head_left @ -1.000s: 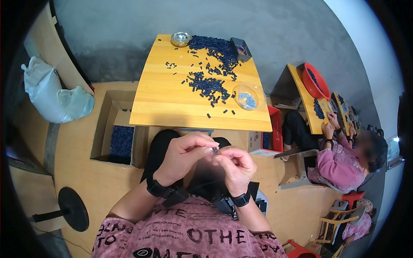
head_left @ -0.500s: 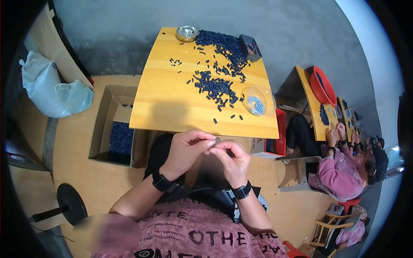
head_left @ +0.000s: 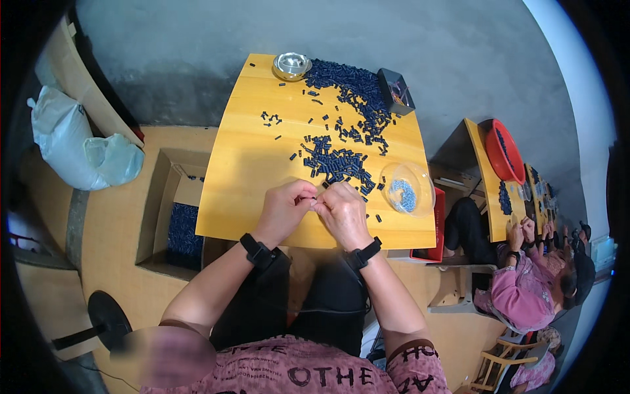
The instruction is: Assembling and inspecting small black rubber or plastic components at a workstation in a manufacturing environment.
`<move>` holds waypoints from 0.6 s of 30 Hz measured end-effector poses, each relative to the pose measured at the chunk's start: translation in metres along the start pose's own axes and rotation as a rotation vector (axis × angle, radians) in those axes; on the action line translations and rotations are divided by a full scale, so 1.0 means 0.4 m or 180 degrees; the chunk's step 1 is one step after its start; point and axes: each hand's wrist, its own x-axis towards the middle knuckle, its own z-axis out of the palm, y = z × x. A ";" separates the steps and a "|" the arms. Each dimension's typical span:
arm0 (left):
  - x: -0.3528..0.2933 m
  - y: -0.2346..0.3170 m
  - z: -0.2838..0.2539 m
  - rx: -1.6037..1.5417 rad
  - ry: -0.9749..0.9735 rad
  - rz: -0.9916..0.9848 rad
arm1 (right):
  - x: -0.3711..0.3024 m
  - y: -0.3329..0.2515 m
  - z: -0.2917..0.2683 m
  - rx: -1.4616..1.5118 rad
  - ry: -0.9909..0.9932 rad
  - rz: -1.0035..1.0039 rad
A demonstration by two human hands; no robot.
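Observation:
My left hand [head_left: 283, 209] and my right hand [head_left: 345, 214] meet over the near edge of the yellow wooden table [head_left: 230, 190]. Thumbs and forefingers are pinched together at the tips; a tiny dark bit shows between them, mostly covered by the fingers. Just beyond lies a pile of short dark blue cylindrical pieces [head_left: 338, 163], with a bigger heap [head_left: 348, 79] along the back. To the right of my right hand stands a clear plastic bowl [head_left: 425, 195] holding small pale blue or silvery bits [head_left: 403, 196]. A few dark connector-like pieces [head_left: 270, 119] lie apart at the left.
At the back are a shiny metal bowl [head_left: 292, 64] and a black box [head_left: 396, 92]. A cardboard box [head_left: 152, 217] with dark pieces sits on the floor at left, a red crate [head_left: 438, 226] at right. Further right, a person in pink sleeves [head_left: 518, 295] works at another table.
Both hands have moved forward and slightly up, from in front of the table to over its near edge, still pinched together. The right hand has turned, its back now facing up.

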 end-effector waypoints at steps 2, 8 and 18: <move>0.017 -0.018 -0.002 0.0287 0.0039 0.0303 | 0.011 0.011 0.014 -0.0026 -0.0034 0.0067; 0.028 -0.036 -0.005 0.0893 0.0056 0.0740 | 0.017 0.033 0.028 0.0113 -0.0319 0.0316; 0.021 -0.037 0.011 0.1314 -0.0041 0.1298 | 0.039 0.059 0.001 0.1164 -0.0961 0.2061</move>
